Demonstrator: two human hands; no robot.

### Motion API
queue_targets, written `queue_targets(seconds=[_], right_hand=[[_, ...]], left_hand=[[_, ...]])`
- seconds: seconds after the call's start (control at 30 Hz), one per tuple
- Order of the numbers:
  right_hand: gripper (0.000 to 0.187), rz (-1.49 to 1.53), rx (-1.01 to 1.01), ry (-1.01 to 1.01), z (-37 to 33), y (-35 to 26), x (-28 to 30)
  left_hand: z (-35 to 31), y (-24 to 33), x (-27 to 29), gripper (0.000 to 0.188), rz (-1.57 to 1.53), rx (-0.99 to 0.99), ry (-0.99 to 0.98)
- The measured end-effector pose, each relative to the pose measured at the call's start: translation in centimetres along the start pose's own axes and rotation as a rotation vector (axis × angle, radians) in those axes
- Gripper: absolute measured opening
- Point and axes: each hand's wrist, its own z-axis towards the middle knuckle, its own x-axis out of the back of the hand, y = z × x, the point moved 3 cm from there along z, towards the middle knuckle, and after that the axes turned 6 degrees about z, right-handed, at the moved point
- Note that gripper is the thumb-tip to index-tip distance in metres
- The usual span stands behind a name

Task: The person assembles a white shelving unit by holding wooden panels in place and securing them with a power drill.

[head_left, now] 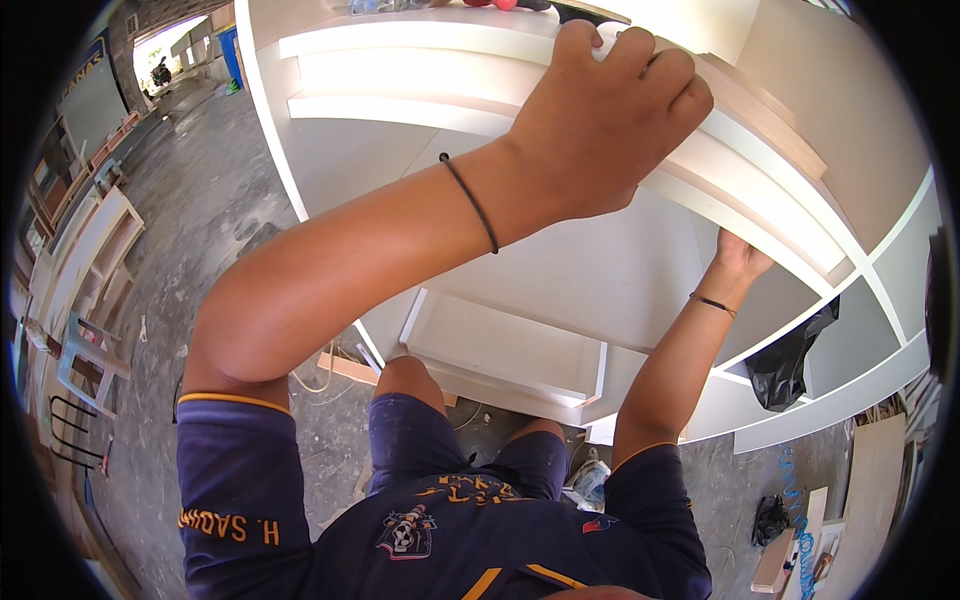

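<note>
My left hand (620, 120) is raised over the upper white rail (420, 45) of a large white cabinet (260, 110). Its fingers are curled closed at the board's top edge, and whatever they hold is hidden beneath them. Lower and to the right, my right hand (742, 255) reaches up under the lower white rail (400, 112). That rail hides its fingers, so their grip does not show. A pale wooden strip (770, 115) lies on the cabinet top, just right of my left hand.
Red round-ended items (503, 4) and clear plastic lie on the cabinet top. A white drawer-like tray (500, 345) sits low inside. A black plastic bag (790, 360) hangs at the right compartment. On the left stand a pale stool (88, 365) and wooden frames; a blue coiled hose (803, 535) lies right.
</note>
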Motion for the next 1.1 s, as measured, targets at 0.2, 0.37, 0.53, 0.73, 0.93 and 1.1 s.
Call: queue_targets(seconds=[0.2,0.37,0.53,0.73,0.93,1.1], right_hand=[[0.05,-0.425,0.251,0.371,-0.2,-1.1,0.1],[0.048,-0.279,0.093,0.16,0.3,-1.8,0.8],[0.045,-0.317,0.176,0.242,0.1,-2.0,1.6],[0.039,-0.407,0.214,0.197,0.4,-0.7,0.8],[0.043,-0.268,0.228,0.222,0.7,0.3,0.5],[0.048,-0.032,0.141,0.075,0.6,0.8,1.0]], left_hand=[[1.6,0.5,1.5,0.055,-0.119,-0.077,-0.263],[1.3,0.6,1.0,0.06,-0.144,-0.021,-0.136],[1.3,0.6,0.8,0.063,-0.133,0.001,-0.14],[1.1,0.4,0.7,0.068,-0.078,-0.032,-0.208],[1.2,0.6,0.8,0.072,-0.108,-0.007,-0.231],[1.4,0.7,0.8,0.068,-0.105,-0.014,-0.199]])
